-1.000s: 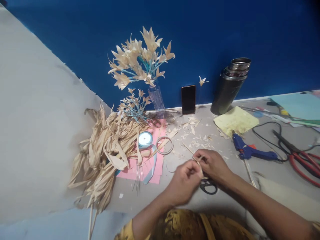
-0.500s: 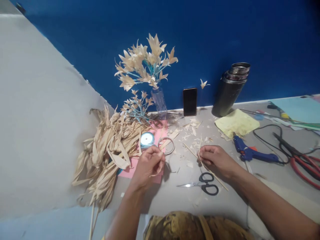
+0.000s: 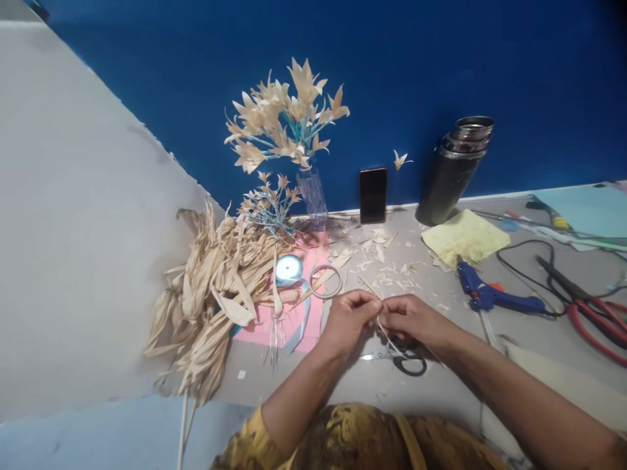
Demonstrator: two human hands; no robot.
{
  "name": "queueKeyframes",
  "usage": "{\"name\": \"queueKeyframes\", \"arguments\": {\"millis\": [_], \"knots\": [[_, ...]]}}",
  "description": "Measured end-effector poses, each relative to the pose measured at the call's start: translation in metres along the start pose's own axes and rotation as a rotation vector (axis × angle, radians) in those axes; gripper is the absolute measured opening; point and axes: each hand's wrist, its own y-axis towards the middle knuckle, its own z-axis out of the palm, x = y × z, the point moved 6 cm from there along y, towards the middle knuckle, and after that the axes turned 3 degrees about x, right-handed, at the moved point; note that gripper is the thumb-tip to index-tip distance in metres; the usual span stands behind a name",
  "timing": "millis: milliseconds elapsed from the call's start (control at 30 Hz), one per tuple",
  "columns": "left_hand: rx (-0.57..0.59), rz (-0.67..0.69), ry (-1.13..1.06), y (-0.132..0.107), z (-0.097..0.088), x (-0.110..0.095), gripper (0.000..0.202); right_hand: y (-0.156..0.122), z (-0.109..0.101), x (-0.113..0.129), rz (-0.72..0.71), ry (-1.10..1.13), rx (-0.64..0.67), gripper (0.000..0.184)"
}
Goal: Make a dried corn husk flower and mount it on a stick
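Note:
My left hand (image 3: 349, 321) and my right hand (image 3: 417, 320) meet over the table, thumbs and fingertips pinched together. Between them runs a thin pale strip (image 3: 392, 343), which looks like corn husk, its loose end trailing toward me. A slim straw-coloured stick (image 3: 368, 287) pokes out beyond my fingertips, in my right hand's grip; the fingers cover its middle. Black-handled scissors (image 3: 410, 365) lie beneath my hands, partly hidden by them. A grey ring-shaped roll (image 3: 325, 266) rests just past my left hand, near a spool of light-blue ribbon (image 3: 289, 269).
Dried corn husks (image 3: 196, 313) are heaped at left beside pink paper (image 3: 313, 326). Husk flowers (image 3: 284, 124) stand in a clear vase (image 3: 312, 196). A phone (image 3: 373, 196) and a flask (image 3: 453, 173) are at the wall. Right lie a blue glue gun (image 3: 499, 297) and red-handled shears (image 3: 595, 326).
My left hand has moved right, from beside the ribbon spool to my right hand, bringing their fingertips together. The ribbon tail and pink paper it covered now show. My right hand has barely shifted.

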Motion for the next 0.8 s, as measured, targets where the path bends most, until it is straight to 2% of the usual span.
{"name": "queueKeyframes", "arguments": {"millis": [133,333,533,633,800], "knots": [[0.035,-0.065,-0.169,0.005,0.002,0.007,0.033,0.001,0.003,0.005,-0.028,0.105,0.078,0.046],[-0.006,-0.096,-0.298,0.008,-0.002,0.013,0.039,0.003,0.002,0.001,-0.006,0.075,0.07,0.04],[0.006,-0.052,-0.444,0.007,-0.004,0.011,0.044,0.002,-0.001,-0.002,0.041,-0.009,0.02,0.036],[0.019,-0.009,-0.484,0.007,-0.005,0.006,0.046,0.001,-0.003,0.002,0.018,-0.03,-0.025,0.037],[-0.029,0.032,-0.531,0.007,-0.011,0.0,0.044,0.0,-0.005,0.007,-0.045,-0.016,-0.081,0.04]]}}
